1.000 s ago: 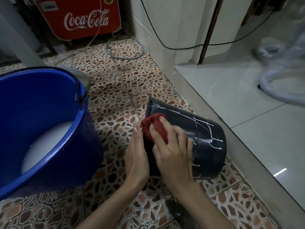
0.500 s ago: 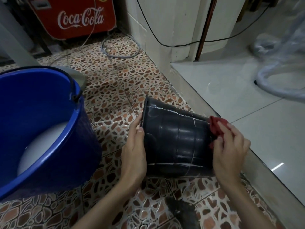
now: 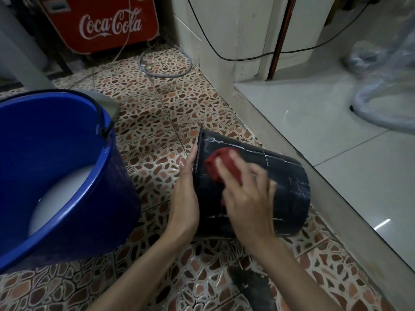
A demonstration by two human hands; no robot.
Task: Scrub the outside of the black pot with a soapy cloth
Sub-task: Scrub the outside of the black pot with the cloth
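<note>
The black pot point(image 3: 289, 182) lies on its side on the patterned floor tiles, its rim pointing left and white soap streaks across its wall. My left hand point(image 3: 186, 191) lies flat against the rim end with straight fingers, steadying it. My right hand point(image 3: 244, 194) grips a bunched red cloth point(image 3: 219, 163) and presses it onto the pot's upper wall near the rim. The hand is blurred from motion.
A blue bucket point(image 3: 74, 198) with milky soapy water stands close on the left. A raised step edge point(image 3: 314, 176) to a glossy white floor runs along the right. A red Coca-Cola cooler point(image 3: 105, 23) and loose cables point(image 3: 166, 66) sit at the back.
My right hand swept the red cloth from the pot's rim to its base end half a second ago and is now back near the rim. The left hand stayed on the rim.
</note>
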